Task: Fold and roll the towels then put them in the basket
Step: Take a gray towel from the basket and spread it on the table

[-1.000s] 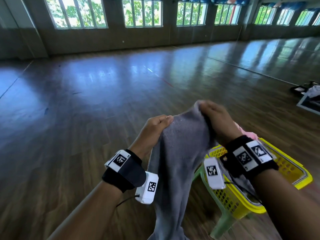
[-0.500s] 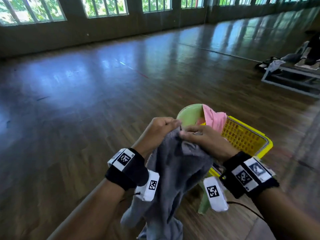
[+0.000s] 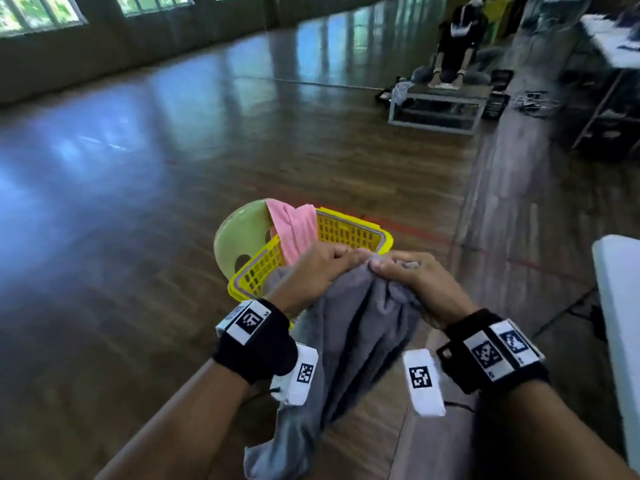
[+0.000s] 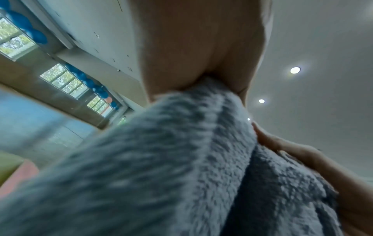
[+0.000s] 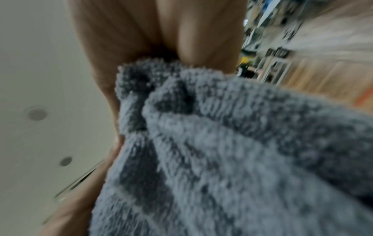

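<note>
The grey towel (image 3: 356,327) now hangs lower than a second ago, bunched in front of the chest instead of lifted high, and the hands have drawn together. The left hand (image 3: 311,268) and the right hand (image 3: 408,275) each clench its top edge with knuckles nearly touching, so I judge this as matching corners for a first fold; nothing is rolled yet. In both wrist views the fingers are closed on the plush cloth (the blur hides which corner each one has).

The yellow basket (image 3: 349,233) sits just beyond the hands on a green stool (image 3: 239,226), with a pink towel (image 3: 294,226) draped over its far corner. A white table edge (image 3: 620,306) lies to the right. The towel's tail dangles toward the wooden floor (image 3: 138,237), with no flat surface under it for rolling.
</note>
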The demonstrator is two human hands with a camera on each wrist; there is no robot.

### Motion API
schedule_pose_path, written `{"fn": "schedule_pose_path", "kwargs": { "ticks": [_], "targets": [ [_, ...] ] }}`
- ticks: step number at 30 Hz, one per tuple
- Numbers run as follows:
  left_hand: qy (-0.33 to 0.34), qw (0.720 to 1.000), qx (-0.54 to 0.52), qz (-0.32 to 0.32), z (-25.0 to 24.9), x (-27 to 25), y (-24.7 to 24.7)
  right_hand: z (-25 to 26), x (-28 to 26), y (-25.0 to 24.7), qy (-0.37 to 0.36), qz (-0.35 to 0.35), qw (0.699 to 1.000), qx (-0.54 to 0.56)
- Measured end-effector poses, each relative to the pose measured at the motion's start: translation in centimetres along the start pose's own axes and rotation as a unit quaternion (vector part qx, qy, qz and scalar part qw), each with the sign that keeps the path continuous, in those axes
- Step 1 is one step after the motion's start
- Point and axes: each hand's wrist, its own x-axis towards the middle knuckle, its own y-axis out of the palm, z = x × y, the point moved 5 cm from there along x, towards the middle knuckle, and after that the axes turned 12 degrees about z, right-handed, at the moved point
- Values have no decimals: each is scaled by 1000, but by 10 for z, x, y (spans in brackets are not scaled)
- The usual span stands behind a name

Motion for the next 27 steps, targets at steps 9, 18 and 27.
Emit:
{"fn": "schedule_pose_path", "kwargs": {
  "ticks": [9,18,27],
  "targets": [
    [34,996,37,76,-20,120,96,6,-67,-162,-6,-127,991,-38],
    [37,984,29,174,-19,231,135,14,-72,-265,-3,-222,974,-39],
    [89,989,14,120,-45,380,139,41,-55,-401,-4,-304,943,-136]
  ]
}}
